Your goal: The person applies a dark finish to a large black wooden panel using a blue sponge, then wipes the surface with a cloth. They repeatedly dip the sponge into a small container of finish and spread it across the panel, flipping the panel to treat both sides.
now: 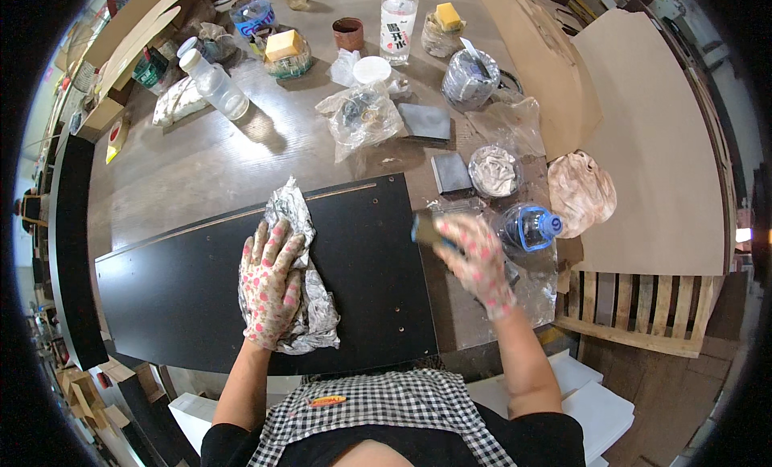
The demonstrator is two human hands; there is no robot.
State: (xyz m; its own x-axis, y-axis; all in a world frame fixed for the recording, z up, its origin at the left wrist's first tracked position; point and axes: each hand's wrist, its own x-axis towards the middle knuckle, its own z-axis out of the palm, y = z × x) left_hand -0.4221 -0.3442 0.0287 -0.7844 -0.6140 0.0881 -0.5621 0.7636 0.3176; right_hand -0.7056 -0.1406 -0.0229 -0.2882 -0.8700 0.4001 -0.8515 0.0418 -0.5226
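Observation:
My left hand (272, 286), in a white glove with pink dots, lies flat with its fingers extended on a crumpled, stained grey-white rag (315, 310). The rag rests on a long black board (185, 286) with small holes near its right end. My right hand (474, 258), in a matching glove, is smeared by motion just beyond the board's right edge. Its fingers are closed on a small olive-brown block with a bluish edge (426, 228); the blur hides what the block is made of. Beside this hand lies a blue-capped water bottle (529, 228).
Near my right hand are a plastic tub with a white cloth (494, 171), a dark grey block (451, 174) and a stained cloth (581, 195). Farther back stand a clear bottle (397, 25), a jar (217, 88) and yellow sponges (285, 45). Cardboard (651, 145) borders the right side.

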